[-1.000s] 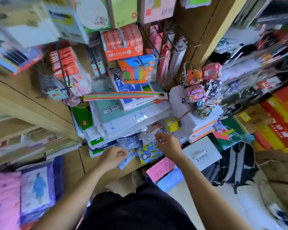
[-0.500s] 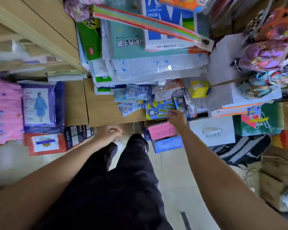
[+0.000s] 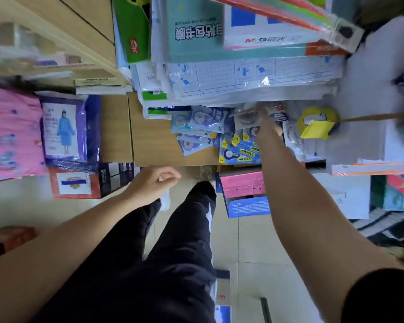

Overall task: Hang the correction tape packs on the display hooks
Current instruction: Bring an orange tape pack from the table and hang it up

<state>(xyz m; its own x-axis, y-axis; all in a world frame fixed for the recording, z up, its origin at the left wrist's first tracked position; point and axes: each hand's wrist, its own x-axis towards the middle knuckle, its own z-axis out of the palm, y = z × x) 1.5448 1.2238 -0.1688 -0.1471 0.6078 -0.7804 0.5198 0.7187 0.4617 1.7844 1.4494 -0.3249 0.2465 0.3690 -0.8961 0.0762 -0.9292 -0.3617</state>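
Right hand [image 3: 267, 128] has pushed further among the correction tape packs [image 3: 197, 127] on the wooden worktop [image 3: 154, 136], hold unclear; left hand [image 3: 153, 183] idle, fingers [image 3: 172, 176] loosely curled, empty.

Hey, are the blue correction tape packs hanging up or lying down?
Lying down: the correction tape packs sit overlapping in a loose pile on the wooden shelf. No hook shows here.

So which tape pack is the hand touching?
The greyish pack at the heap's far edge: the right hand reaches it. The light blue packs lie to the left, the yellow-labelled packs nearer the shelf edge.
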